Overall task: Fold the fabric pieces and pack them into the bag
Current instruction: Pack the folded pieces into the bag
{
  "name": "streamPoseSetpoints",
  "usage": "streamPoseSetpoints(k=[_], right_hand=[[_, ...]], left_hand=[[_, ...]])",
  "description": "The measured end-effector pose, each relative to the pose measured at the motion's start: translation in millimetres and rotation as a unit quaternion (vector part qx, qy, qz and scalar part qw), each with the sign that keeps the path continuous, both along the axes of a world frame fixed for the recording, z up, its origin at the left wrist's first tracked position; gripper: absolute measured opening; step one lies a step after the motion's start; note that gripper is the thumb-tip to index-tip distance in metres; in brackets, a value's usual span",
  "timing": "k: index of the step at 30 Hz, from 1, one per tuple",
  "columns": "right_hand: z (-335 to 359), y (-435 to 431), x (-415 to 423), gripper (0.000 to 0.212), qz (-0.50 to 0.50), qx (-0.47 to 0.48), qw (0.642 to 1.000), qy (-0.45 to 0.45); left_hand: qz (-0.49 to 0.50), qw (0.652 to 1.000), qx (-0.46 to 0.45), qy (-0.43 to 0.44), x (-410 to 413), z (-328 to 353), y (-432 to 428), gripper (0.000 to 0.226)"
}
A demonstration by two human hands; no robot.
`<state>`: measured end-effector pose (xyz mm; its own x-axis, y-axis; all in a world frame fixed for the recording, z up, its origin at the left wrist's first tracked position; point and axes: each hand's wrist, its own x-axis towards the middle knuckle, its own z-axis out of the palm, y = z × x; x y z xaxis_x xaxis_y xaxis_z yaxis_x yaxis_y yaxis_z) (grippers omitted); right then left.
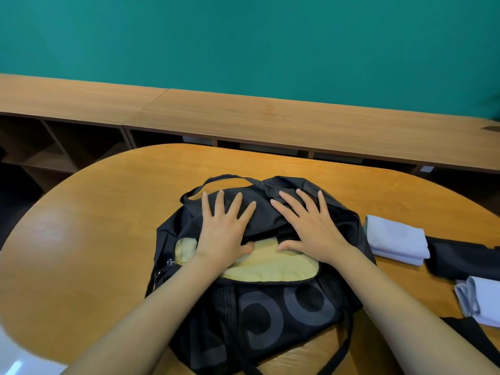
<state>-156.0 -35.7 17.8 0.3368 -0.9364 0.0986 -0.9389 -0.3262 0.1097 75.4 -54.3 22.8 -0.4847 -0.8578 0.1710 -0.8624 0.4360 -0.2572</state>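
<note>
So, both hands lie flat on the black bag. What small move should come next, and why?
Probably lift the right hand and reach for the folded pale-blue cloth beside the black bag: the yellow cloth already lies inside, pressed down, and the left hand can hold the bag steady.

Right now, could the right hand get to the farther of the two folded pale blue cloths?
Probably yes. The right hand lies flat on the black bag, holding nothing, and the farther folded pale blue cloth sits on the table just to its right, with nothing standing between.
</note>
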Motion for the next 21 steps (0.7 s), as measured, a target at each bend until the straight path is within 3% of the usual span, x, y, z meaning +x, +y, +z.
streamPoseSetpoints(k=[6, 10, 14, 21], right_hand=[[-0.1, 3.4, -1.6, 0.098, 0.004, -0.005, 1.000, -0.004], [8.8, 0.8, -6.5, 0.116, 0.004, -0.008, 0.999, 0.051], [10.2, -1.3, -8.7, 0.119, -0.012, 0.029, 0.998, 0.048], [11.6, 0.3, 2.1, 0.098, -0.071, 0.034, 0.997, -0.018]], left_hand=[[-0.027, 0.998, 0.000, -0.061, 16.0, 9.1, -9.6, 0.091], [-0.005, 0.996, 0.002, -0.084, 29.7, 21.5, 1.4, 0.118], [0.048, 0.998, 0.035, -0.024, 68.9, 17.9, 10.1, 0.136], [0.014, 0.987, 0.139, 0.079, 76.2, 9.0, 12.7, 0.121]])
